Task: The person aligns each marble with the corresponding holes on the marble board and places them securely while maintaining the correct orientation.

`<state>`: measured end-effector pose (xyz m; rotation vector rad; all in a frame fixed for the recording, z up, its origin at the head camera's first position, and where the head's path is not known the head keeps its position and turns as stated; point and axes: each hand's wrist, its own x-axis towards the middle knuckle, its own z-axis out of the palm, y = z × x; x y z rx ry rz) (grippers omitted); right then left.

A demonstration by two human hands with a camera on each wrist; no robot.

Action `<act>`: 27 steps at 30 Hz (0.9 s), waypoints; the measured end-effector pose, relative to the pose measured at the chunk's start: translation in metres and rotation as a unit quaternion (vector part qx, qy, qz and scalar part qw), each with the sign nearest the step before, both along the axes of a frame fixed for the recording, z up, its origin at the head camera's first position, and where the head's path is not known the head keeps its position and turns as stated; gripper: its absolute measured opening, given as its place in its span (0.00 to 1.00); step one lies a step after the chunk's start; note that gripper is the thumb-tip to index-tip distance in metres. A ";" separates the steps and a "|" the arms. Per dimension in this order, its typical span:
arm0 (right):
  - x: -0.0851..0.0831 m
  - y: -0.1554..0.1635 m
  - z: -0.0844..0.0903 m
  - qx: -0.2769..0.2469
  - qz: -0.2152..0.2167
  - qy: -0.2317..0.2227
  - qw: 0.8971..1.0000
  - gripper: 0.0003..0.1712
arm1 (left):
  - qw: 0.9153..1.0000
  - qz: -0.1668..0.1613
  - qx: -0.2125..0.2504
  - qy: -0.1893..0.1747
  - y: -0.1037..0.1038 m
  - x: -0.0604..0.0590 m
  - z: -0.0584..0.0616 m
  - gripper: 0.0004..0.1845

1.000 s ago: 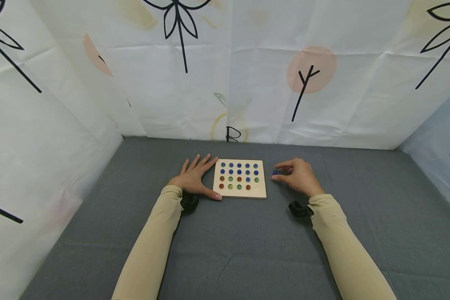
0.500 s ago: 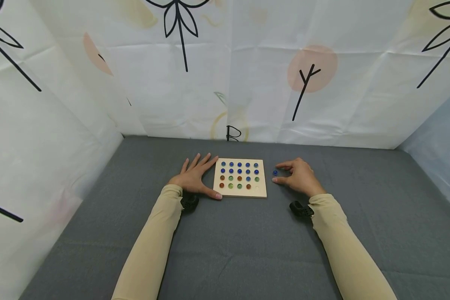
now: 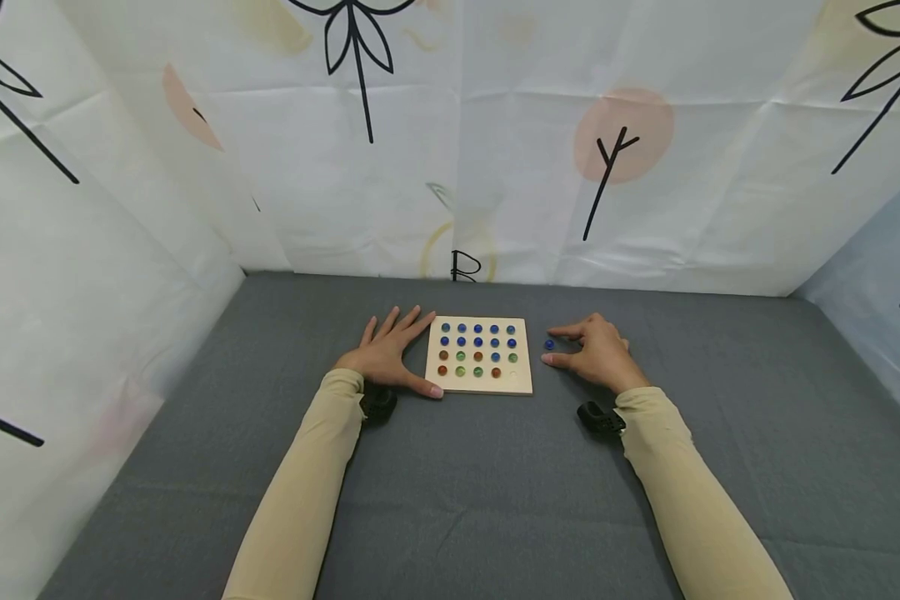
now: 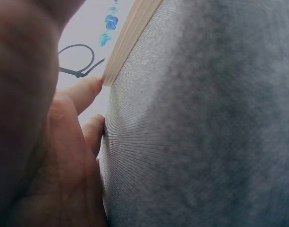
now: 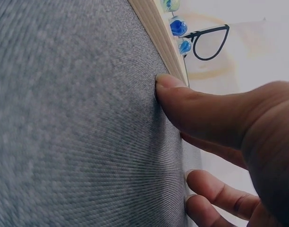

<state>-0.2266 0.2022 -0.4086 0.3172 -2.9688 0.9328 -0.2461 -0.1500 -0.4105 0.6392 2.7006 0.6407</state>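
A pale wooden board (image 3: 484,385) lies on the grey cloth in the head view, with rows of blue, green and reddish-brown glass marbles in its hollows. Its near right hollow (image 3: 513,373) holds no marble. My left hand (image 3: 387,358) lies spread at the board's left side, index fingertip at the far corner and thumb at the near one. Just right of the board is a loose blue marble (image 3: 549,344). Around it my right hand (image 3: 598,353) curves, thumb and index finger apart on either side. In the right wrist view the thumb (image 5: 201,111) hides that marble.
Grey cloth (image 3: 450,492) covers the table. White patterned fabric walls (image 3: 525,192) stand behind and at both sides. Each wrist carries a black camera mount, the right mount (image 3: 600,418) close above the cloth.
My right thumb and index finger have parted slightly around the loose blue marble, which shows more fully now. My left hand and the board have stayed in place.
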 end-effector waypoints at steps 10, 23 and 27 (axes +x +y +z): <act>-0.001 0.000 0.000 0.004 -0.008 -0.011 1.000 0.26 | 1.000 0.002 -0.006 -0.003 0.000 0.000 0.000 0.67; -0.002 0.000 -0.003 -0.012 -0.026 -0.006 1.000 0.17 | 1.000 0.001 -0.002 -0.005 0.000 0.000 0.000 0.67; -0.002 -0.001 -0.003 -0.018 -0.031 0.001 0.999 0.14 | 1.000 0.000 -0.002 -0.003 0.000 -0.001 0.000 0.67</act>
